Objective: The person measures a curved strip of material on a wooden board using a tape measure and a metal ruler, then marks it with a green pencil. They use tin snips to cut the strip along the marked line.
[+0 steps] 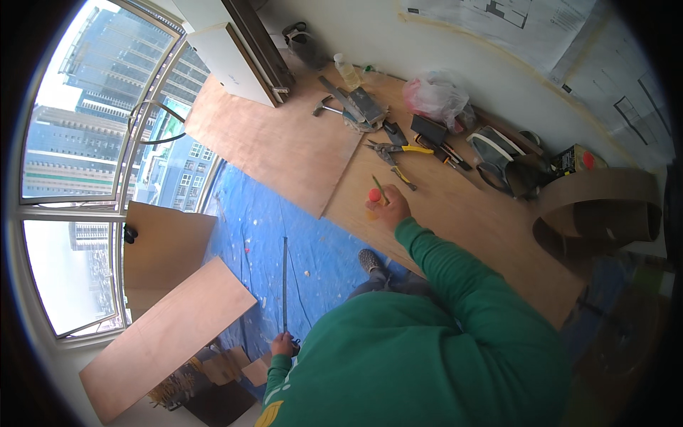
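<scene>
Head view: the person's left hand (280, 345) is closed around the near end of a long, narrow, dark measuring tape (285, 285) stretched over the blue plastic sheet (256, 206), while the right hand (391, 211) grips a thin greenish stick (379, 186) beside a round red-topped object (374, 194), above tan plywood (455, 217). White wall-mounted paper sheets (491, 16) show printed line drawings, their lettering too small to read.

The wooden board (462, 203) looks smooth, the plastic sheet (260, 213) wrinkled.
</scene>
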